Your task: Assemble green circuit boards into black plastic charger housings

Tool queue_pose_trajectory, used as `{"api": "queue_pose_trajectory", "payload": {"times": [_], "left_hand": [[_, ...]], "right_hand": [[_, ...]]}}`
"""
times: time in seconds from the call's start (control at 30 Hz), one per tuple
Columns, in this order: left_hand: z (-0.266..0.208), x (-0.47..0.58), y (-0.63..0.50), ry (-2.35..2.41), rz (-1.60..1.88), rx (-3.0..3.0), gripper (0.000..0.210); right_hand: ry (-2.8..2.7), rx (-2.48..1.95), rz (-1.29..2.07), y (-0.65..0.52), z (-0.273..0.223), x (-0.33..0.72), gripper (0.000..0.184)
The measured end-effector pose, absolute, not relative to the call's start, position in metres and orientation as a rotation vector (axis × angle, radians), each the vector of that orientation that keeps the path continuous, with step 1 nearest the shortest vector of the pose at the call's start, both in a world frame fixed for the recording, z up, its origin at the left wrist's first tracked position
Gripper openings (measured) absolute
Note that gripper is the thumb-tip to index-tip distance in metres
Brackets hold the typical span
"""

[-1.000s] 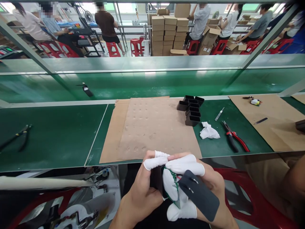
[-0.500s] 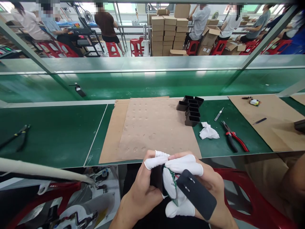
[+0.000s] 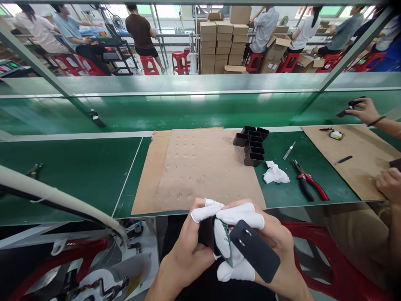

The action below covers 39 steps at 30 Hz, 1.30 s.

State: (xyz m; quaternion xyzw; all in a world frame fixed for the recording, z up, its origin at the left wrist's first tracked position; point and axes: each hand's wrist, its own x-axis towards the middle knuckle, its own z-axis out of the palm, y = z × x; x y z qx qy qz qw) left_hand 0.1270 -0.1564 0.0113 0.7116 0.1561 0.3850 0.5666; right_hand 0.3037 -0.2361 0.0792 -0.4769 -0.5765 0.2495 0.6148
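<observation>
Both hands are close together in front of my lap, with white finger cots on several fingers. My left hand (image 3: 191,242) is closed around a black plastic housing (image 3: 206,232), its open side turned to the right. My right hand (image 3: 269,238) grips a green circuit board (image 3: 226,238) at the mouth of that housing. Beside the board hangs a flat black end plate (image 3: 257,253) with two metal prongs, tilted down to the right. Fingers hide most of the board, and how far it sits inside the housing I cannot tell.
Cardboard (image 3: 200,167) covers the bench, with several black housings (image 3: 252,144) at its right. Beyond lie a crumpled white cloth (image 3: 275,172), red-and-black pliers (image 3: 308,179) and a small light-handled tool (image 3: 288,150). A co-worker's hand (image 3: 366,112) holds a black device over the green belt (image 3: 200,110).
A co-worker's hands have come in at the right, one with a black device. The black item on the belt has shifted left. The pale hose at left has swung up. My hands barely moved.
</observation>
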Motion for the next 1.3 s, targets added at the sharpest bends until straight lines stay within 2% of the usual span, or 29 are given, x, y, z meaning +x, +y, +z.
{"api": "queue_pose_trajectory", "payload": {"times": [0.2,0.47,0.63,0.7,0.87,1.0,1.13,1.3], "left_hand": [[0.013,0.126,-0.157,0.368,0.89,1.681,0.074],[0.022,0.133,-0.152,0.303,0.922,1.759,0.077],[0.022,0.131,-0.147,0.338,0.873,1.756,0.071],[0.02,0.129,-0.147,0.369,0.882,1.743,0.075],[0.02,0.129,-0.151,0.333,0.934,1.72,0.077],[0.023,0.132,-0.152,0.274,0.942,1.729,0.08],[0.025,0.132,-0.152,0.248,0.948,1.727,0.081],[0.022,0.13,-0.151,0.24,0.933,1.716,0.082]], "right_hand": [[-1.399,-1.127,0.528,-0.239,0.075,0.307,0.035],[-1.313,-1.113,0.408,-0.244,0.07,0.303,0.059],[-1.314,-1.146,0.39,-0.26,0.046,0.332,0.029],[-1.336,-1.17,0.448,-0.263,0.041,0.346,0.027],[-1.3,-1.198,0.459,-0.257,0.052,0.334,0.035],[-1.287,-1.129,0.416,-0.253,0.067,0.304,0.049],[-1.297,-1.122,0.406,-0.251,0.072,0.299,0.05],[-1.396,-1.098,0.364,-0.249,0.067,0.306,0.06]]}}
